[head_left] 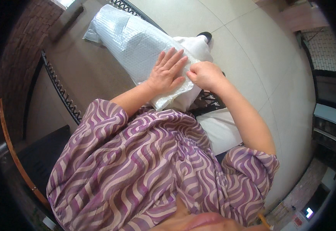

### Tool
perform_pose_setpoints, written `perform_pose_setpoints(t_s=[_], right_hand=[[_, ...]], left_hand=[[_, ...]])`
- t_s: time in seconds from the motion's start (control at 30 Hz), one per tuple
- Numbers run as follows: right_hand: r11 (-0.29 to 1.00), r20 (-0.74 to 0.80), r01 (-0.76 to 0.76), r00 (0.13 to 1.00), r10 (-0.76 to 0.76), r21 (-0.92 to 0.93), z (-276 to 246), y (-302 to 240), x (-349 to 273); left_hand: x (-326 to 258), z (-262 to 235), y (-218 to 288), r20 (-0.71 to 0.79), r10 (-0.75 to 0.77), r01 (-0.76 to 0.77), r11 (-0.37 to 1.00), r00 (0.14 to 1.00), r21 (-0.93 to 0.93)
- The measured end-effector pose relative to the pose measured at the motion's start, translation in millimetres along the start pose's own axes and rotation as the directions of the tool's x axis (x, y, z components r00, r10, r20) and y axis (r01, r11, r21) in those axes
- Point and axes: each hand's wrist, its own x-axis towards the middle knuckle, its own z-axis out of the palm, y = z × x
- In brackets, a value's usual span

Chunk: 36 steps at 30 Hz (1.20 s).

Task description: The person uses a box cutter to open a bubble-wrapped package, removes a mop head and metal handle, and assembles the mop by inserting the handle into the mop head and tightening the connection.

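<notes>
A long sheet of clear bubble wrap [127, 40] stretches from my lap toward the far left, its near end crumpled and shiny. My left hand [166, 75] lies flat on it, fingers spread and pointing away from me. Close beside it, my right hand [205, 76] is closed, its curled fingers pinching the right edge of the wrap. The tip of that pinch is partly hidden. Whether anything lies inside the wrap I cannot tell.
Under the wrap is a brown recliner [95, 73] with a laced black frame [56, 82]. White fabric [193, 44] with a dark shoe-like end [205, 35] shows beyond my hands. Pale floor tiles [248, 50] spread to the right. A dark shelf unit [329, 115] stands at the far right.
</notes>
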Motion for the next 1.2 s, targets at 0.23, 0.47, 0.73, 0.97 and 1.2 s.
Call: perform_pose_setpoints(t_s=[0.23,0.47,0.73,0.97,1.2], right_hand=[[0.681,-0.243,0.085,0.96,0.14,0.727,40.7,19.7,-36.5],[0.922,-0.473,0.045,0.867,0.155,0.385,61.1,23.0,-44.2],[0.931,-0.05,-0.332,0.943,0.328,-0.15,-0.5,-11.8,-8.6],[0.85,-0.261,0.02,0.955,0.14,0.527,36.6,26.9,-6.6],[0.808,-0.72,0.36,0.685,0.111,0.467,66.3,-24.4,-82.6]], left_hand=[[-3.5,9.7,-19.7,-0.082,0.098,-0.098,0.995,0.992,0.01],[0.8,-4.6,-12.5,0.097,0.075,-0.078,0.996,0.992,0.03],[8.8,-15.5,-6.5,0.077,0.076,-0.073,0.996,0.994,-0.044],[47.1,12.8,-6.2,-0.148,0.112,-0.104,0.993,0.983,0.058],[58.6,10.4,-60.2,-0.212,-0.005,0.04,0.986,0.977,0.16]])
